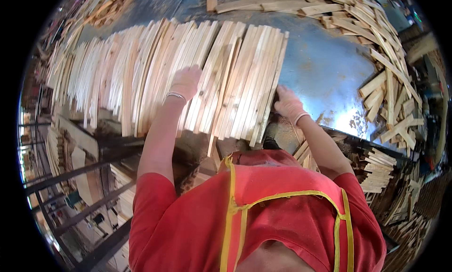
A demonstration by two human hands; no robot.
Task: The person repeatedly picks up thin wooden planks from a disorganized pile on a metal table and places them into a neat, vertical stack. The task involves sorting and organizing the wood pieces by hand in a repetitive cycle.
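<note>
- Main thing here is the row of wooden slats (254, 79), packed side by side from the left of the frame to just right of centre, on the blue-grey metal desk (325, 64).
- Hands are well apart: left hand (186, 83) rests on top of the slats mid-row, right hand (289, 104) is down by the row's right end. Can't tell if either is gripping; the fingertips are hard to make out.
- What could go wrong, imo: a hard sideways shove on the end slat and the pack could fan out or buckle, since I see no strap around it.
- One protruding slat (211, 145) pokes out below its neighbours, so I'd bet a sleeve or arm could snag it.
- Splinters too, the wood looks rough-sawn.
- Direction: near the hands the long axes run from upper right to lower left, lower ends toward the wearer. Far left ones look closer to upright in frame, though the fisheye bends things.
</note>
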